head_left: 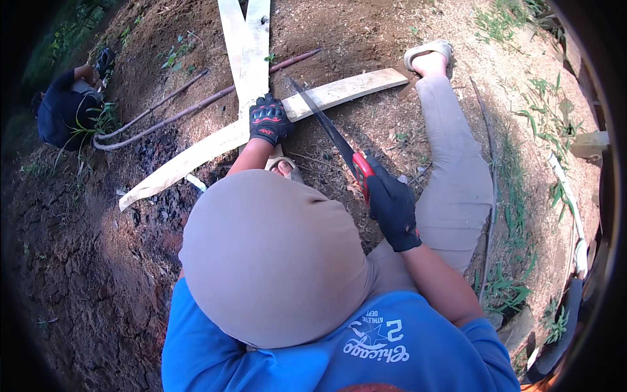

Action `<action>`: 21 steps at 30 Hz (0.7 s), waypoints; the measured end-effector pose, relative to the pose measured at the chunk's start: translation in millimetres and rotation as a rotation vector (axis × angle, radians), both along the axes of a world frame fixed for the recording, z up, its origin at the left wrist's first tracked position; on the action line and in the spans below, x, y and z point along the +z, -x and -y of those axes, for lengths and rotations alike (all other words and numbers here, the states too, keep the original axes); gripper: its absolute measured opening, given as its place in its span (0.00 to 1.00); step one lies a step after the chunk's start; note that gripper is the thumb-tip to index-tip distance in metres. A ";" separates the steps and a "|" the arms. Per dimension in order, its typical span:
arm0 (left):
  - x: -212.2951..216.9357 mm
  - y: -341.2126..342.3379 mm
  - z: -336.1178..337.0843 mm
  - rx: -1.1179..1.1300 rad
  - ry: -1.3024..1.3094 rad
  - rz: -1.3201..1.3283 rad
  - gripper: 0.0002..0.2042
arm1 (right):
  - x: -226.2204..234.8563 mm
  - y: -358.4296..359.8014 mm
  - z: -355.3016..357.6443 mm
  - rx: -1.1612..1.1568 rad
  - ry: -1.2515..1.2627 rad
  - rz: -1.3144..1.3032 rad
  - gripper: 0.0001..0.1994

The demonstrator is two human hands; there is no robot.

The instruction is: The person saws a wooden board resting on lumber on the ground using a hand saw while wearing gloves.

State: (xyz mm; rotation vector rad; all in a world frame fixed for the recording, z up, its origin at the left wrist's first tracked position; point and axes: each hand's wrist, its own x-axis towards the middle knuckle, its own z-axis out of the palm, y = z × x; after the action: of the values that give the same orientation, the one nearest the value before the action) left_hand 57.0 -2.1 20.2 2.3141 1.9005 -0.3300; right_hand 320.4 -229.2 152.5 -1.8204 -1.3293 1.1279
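Note:
A long pale wooden plank (362, 87) lies crosswise in front of me, over two other boards. My left hand (270, 121), in a black glove with red marks, grips the plank near its middle and bears down on it. In my right hand (393, 209), also gloved in black, is the red handle of a handsaw (334, 138). Its dark blade slants up and left across the plank, just right of my left hand. Whether the teeth have cut into the wood, I cannot tell. My left foot shows beside the plank, below that hand.
Two narrow boards (257, 49) run away from me under the plank. A long bent stick (189, 112) lies on the dirt at left. Another person (68, 108) crouches at the far left. My right leg (450, 144) stretches forward; grass and a thin branch (491, 170) lie beyond it.

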 end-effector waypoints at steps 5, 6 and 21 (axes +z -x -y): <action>-2.7 4.1 2.1 -0.003 -0.032 0.017 0.26 | 3.8 -17.7 15.8 -0.042 0.053 -0.031 0.21; -4.1 2.5 1.7 -0.016 -0.050 0.023 0.27 | 0.2 -15.0 0.6 -0.069 0.066 -0.070 0.21; 0.3 7.9 1.4 0.015 -0.028 0.020 0.24 | 20.7 -14.9 26.2 0.056 0.056 0.037 0.21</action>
State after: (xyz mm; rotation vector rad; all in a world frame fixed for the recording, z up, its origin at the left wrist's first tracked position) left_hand 49.2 -3.4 20.6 2.3103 1.9248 -0.2794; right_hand 335.3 -255.3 173.2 -1.8633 -1.3901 1.1770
